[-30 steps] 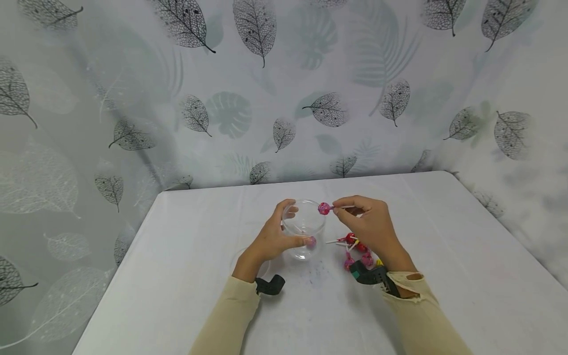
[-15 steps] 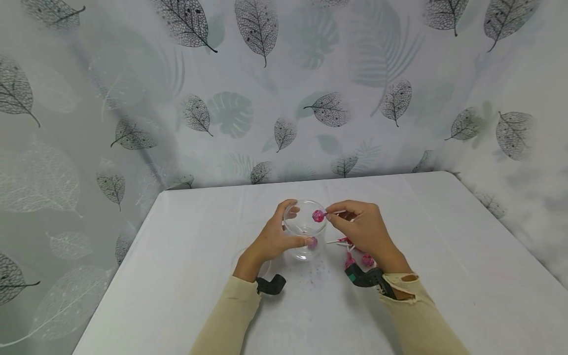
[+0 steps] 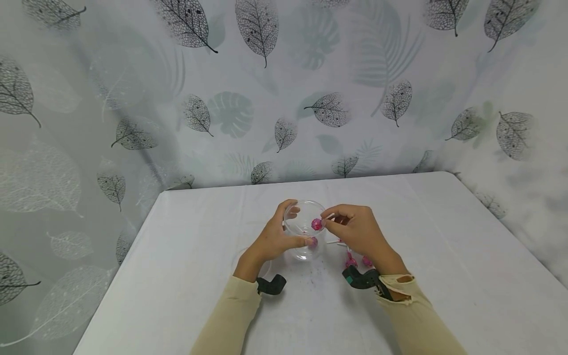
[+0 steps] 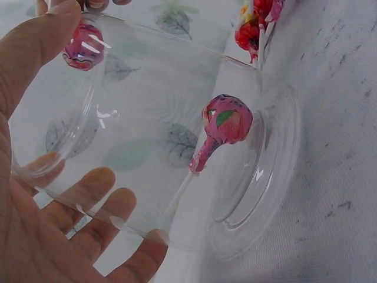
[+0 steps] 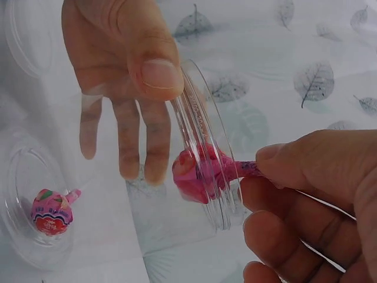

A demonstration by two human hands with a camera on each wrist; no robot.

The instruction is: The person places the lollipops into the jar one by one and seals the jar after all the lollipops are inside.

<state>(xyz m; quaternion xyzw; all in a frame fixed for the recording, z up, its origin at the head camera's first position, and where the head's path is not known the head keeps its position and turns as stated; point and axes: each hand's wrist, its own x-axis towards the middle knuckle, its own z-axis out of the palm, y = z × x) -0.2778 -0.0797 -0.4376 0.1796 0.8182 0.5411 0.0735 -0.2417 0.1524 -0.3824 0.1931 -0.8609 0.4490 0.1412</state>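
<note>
My left hand (image 3: 277, 236) grips a clear plastic jar (image 4: 147, 76), thumb on the near side and fingers round the far side. Inside it, near the bottom, lies one pink-wrapped lollipop (image 4: 227, 121). With thumb and forefinger my right hand (image 3: 355, 229) pinches a second pink lollipop (image 5: 197, 174) by the stick end just below its wrapper. That candy head is within the jar's mouth, seen through the clear rim (image 5: 203, 147) in the right wrist view.
Several more lollipops (image 3: 350, 260) lie on the white table (image 3: 443, 246), partly hidden under my right hand and wrist. A clear round lid (image 3: 265, 268) rests beside my left wrist. Leaf-patterned cloth (image 3: 284, 98) hangs behind the table.
My right hand has moved left and down, bringing its lollipop from beside the jar's rim into the mouth. My left hand and the jar have stayed nearly still.
</note>
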